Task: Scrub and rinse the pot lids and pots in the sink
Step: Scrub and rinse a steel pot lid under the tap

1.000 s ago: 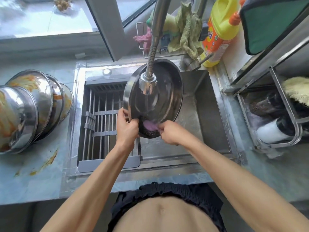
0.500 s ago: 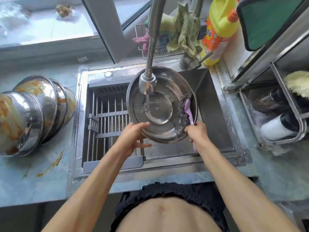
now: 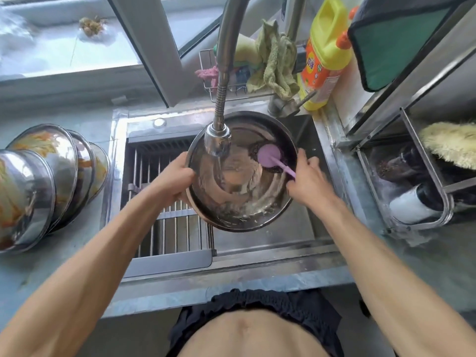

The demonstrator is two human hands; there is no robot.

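A round steel pot lid [image 3: 242, 199] lies hollow side up over the sink [image 3: 262, 240], under the faucet head [image 3: 217, 140], which runs water into it. My left hand [image 3: 172, 177] grips the lid's left rim. My right hand [image 3: 307, 180] holds the purple handle of a scrub brush [image 3: 270, 157] with a dark steel-wool pad, pressed on the lid's upper right inside. Several dirty steel lids or pots [image 3: 46, 181] with orange smears lean stacked on the left counter.
A slatted drain rack [image 3: 164, 215] covers the sink's left half. Behind the sink hang a wire caddy with cloths [image 3: 273, 63] and stands a yellow detergent bottle [image 3: 325, 52]. A steel shelf rack [image 3: 425, 176] with brushes sits at right.
The lid tipped from upright to flat, hollow side up. My left hand took a grip on its left rim. The brush moved up to the lid's upper right inside.
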